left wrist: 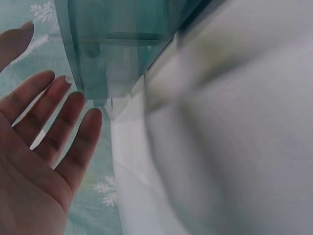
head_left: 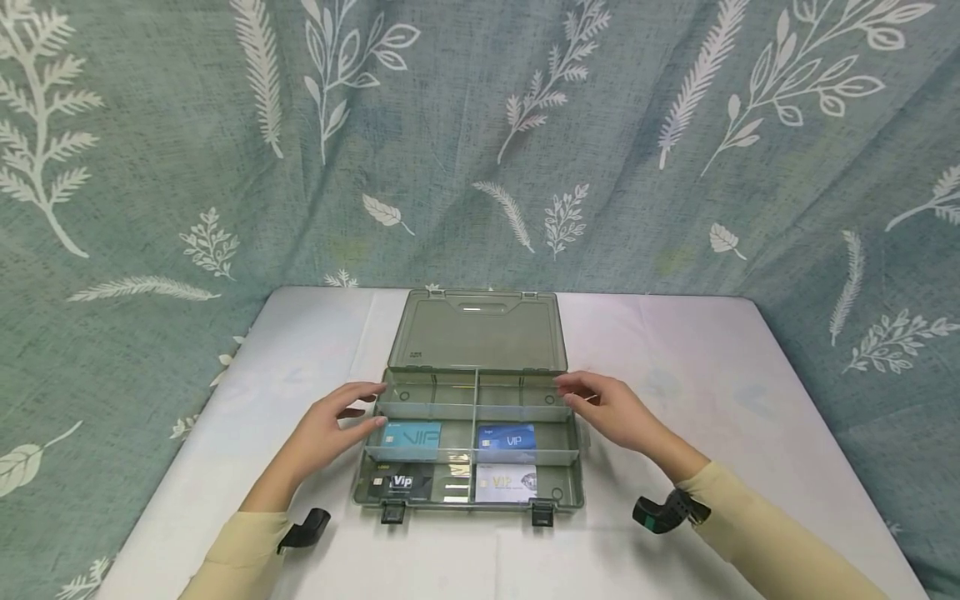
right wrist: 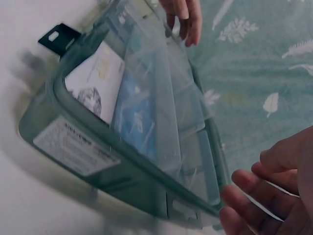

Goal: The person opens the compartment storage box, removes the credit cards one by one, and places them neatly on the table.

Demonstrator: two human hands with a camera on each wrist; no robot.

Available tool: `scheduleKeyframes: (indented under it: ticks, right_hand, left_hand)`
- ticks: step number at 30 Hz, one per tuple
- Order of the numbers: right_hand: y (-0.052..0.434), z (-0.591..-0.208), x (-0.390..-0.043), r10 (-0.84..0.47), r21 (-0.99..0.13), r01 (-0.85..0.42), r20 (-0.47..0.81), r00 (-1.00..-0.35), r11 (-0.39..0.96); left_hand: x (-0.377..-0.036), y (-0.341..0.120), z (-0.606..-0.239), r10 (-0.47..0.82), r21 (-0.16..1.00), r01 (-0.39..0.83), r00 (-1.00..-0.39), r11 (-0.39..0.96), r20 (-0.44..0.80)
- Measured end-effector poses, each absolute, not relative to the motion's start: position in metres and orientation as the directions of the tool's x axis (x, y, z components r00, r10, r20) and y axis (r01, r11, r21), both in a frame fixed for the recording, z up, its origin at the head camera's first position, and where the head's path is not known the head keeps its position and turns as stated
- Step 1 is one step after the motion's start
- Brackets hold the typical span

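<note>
At the left, a beige sleeve (head_left: pixel 243 550) with a black wrist device (head_left: pixel 306 529) leads to the left hand (head_left: pixel 326 433). Its fingers are parted and gently extended, with nothing in their hold; they are just beside the left wall of a see-through grey-green box (head_left: pixel 450 506). Whether the fingertips touch it, I cannot tell.

The box lies in the middle of the white table (head_left: pixel 225 467), its lid (head_left: pixel 480 333) folded back to the far side. Dividers make 2 columns of 3 compartments. In the left column, a black card (head_left: pixel 401 483) lies in the near compartment and a light blue card (head_left: pixel 412 440) in the middle one. In the right column, a white card (head_left: pixel 506 483) lies near and a darker blue card (head_left: pixel 506 437) in the middle. 2 black latches (head_left: pixel 542 514) jut from the near side, and a white label (right wrist: pixel 73 147) is on the right wall.

At the box's far right corner is the right hand (head_left: pixel 615 412), fingers loosely bent and grasping nothing; contact with the rim is unclear.
</note>
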State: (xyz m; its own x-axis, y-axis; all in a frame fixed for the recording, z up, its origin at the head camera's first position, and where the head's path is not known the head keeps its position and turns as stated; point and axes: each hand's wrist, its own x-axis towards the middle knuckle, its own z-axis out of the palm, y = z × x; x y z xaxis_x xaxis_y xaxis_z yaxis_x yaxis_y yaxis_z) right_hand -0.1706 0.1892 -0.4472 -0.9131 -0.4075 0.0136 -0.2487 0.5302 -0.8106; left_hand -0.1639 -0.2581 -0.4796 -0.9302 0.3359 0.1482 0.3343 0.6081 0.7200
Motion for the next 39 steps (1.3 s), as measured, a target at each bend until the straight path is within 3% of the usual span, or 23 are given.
scheduleKeyframes:
  ticks: [16, 39]
  right_hand:
    - [0.176, -0.444, -0.160, -0.473, -0.858, -0.192, -0.066, -0.879, 0.476]
    - [0.159, -0.444, -0.155, -0.536, -0.903, 0.060, -0.305, -0.787, 0.425]
  left_hand:
    - [-0.155, -0.263, -0.485, 0.394, 0.674, 0.396, -0.904, 0.623, 0.166]
    - [-0.152, -0.272, -0.496, 0.412, 0.722, 0.359, -0.904, 0.592, 0.113]
